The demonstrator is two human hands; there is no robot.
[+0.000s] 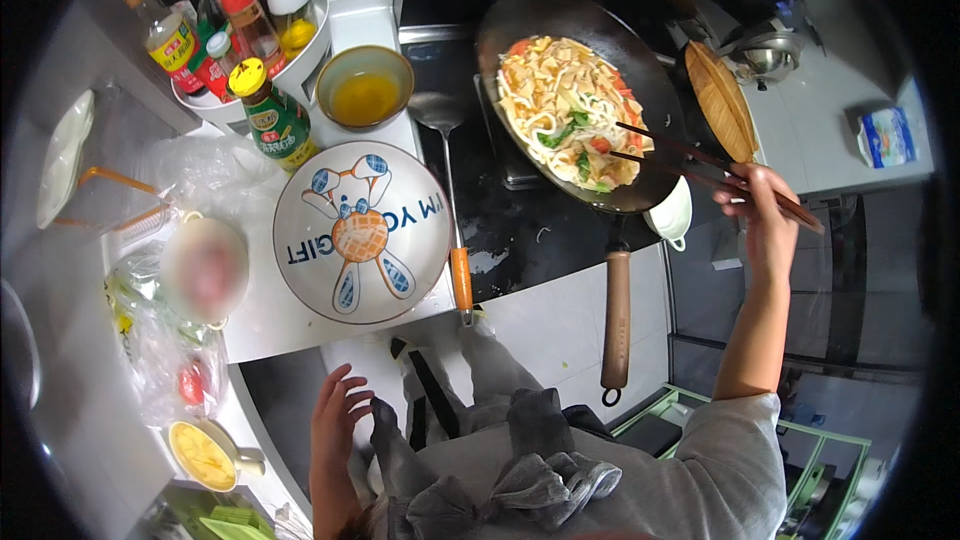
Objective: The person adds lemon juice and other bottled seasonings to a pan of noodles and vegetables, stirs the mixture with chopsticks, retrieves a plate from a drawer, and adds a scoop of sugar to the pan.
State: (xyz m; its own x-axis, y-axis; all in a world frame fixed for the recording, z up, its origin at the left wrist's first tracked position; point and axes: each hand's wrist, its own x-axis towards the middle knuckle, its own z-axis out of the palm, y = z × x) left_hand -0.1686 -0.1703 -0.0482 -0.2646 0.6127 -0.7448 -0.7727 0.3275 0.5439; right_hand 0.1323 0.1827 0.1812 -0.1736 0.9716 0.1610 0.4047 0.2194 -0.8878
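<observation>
A pair of dark chopsticks (709, 174) is gripped in my right hand (761, 210), their tips in the food at the right side of the wok (652, 75). White noodles (570, 105) lie in it with sliced pale pieces, red bits and green leaves. The wok's wooden handle (616, 319) points toward me and nobody holds it. My left hand (341, 405) hangs beside my body with fingers apart, holding nothing, below the counter's front edge. A white plate (300, 229) with a rabbit drawing and lettering rests on the counter, left of the stove.
A spatula (459, 240) with an orange handle lies along the stove's left side. Behind the plate stand a bowl of yellow liquid (365, 94), a sauce bottle (274, 120) and a rack of condiments (322, 22). A wooden lid (720, 101) and a pale green cup (670, 214) are right of the wok.
</observation>
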